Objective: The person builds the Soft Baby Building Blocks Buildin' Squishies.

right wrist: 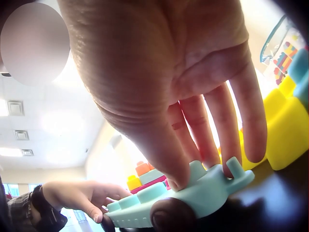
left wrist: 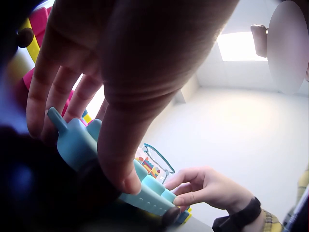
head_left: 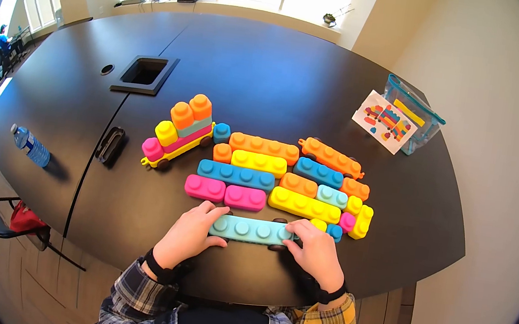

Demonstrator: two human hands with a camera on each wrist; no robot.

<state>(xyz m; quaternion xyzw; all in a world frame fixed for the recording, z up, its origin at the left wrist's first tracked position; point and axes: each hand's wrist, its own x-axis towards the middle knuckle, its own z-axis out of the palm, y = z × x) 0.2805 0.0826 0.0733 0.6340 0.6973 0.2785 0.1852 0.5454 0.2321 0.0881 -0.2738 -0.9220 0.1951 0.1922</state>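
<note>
A: Where was the light blue wheeled base [head_left: 252, 230]?
B: At the near side of the black table [head_left: 324, 66], held level between 2 hands, its 4 studs facing up.
A: And the grip?
B: The left hand [head_left: 191, 235] pinched 1 end, thumb on the near side, fingers spread along the far side. The right hand [head_left: 318, 255] pinched the other end the same way.
A: What surrounded them?
B: Just beyond the base sat 2 pink blocks [head_left: 205, 187] and 1 long yellow block [head_left: 304, 203], with more colored blocks behind. An orange wheeled base [head_left: 331, 156] rested at the back of the group. A stacked toy car [head_left: 186, 142] stood to the left, a water bottle [head_left: 32, 146] farther left. A picture card [head_left: 375, 121] stood by a clear bag [head_left: 431, 129] at right.
</note>
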